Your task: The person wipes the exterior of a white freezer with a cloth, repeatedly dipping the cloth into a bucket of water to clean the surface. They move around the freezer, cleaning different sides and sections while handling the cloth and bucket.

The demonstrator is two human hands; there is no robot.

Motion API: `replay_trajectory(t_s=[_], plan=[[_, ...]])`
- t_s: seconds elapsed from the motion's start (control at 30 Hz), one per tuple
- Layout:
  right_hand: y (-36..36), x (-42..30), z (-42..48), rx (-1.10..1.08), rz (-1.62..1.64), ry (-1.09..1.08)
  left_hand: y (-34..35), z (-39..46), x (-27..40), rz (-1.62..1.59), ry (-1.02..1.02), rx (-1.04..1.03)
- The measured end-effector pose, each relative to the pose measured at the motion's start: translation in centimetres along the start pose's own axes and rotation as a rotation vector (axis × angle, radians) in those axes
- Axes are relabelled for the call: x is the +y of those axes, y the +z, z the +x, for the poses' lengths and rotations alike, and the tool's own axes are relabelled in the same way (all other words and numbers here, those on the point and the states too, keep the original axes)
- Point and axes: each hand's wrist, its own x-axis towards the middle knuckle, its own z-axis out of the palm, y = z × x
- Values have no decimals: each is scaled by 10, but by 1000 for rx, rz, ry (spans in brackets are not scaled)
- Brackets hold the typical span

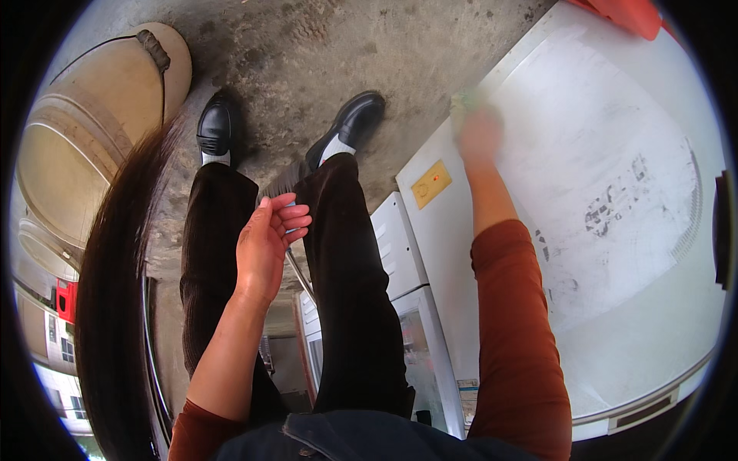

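My right hand (480, 135) is motion-blurred over the near edge of a white appliance (605, 144), which looks like a chest freezer. A pale greenish cloth (464, 106) lies at its fingers and seems gripped by them. Worn dark marks and scuffs cover part of the white surface. Below the hand, on the appliance's side, sits a yellow control panel (431, 184) with a small lit red light. My left hand (271, 242) hangs over my legs, palm up with loosely curled fingers. Behind its fingers shows a small light-blue part (291, 216), beside a metal rod; whether the hand touches it is unclear.
Large beige rounded containers (124, 86) stand at the left on the stained concrete floor (271, 63). A red object (625, 14) lies at the white surface's far corner. Beside the appliance stands a white cabinet (398, 248) with vents. Long dark hair hangs at the left.
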Motion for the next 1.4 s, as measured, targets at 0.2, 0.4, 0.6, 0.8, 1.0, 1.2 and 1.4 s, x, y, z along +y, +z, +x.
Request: replay_trajectory(t_s=[0.2,0.4,0.6,0.8,1.0,1.2,1.4], plan=[[36,-51,-1,-193,13,12,2,4,-7,59,-11,22],[111,-118,-69,-303,61,-39,4,3,-8,26,-8,11],[118,-149,-136,-472,60,-332,7,1,-9,79,-21,16],[32,-117,-45,-247,-294,-347,6,5,-10,97,-21,55],[95,-113,-45,-353,-143,-265,13,4,-13,114,-31,45],[151,-154,-128,-334,-57,-277,14,7,-10,130,-16,34],[138,-134,-78,-491,-177,-298,17,9,-12,156,-47,48]])
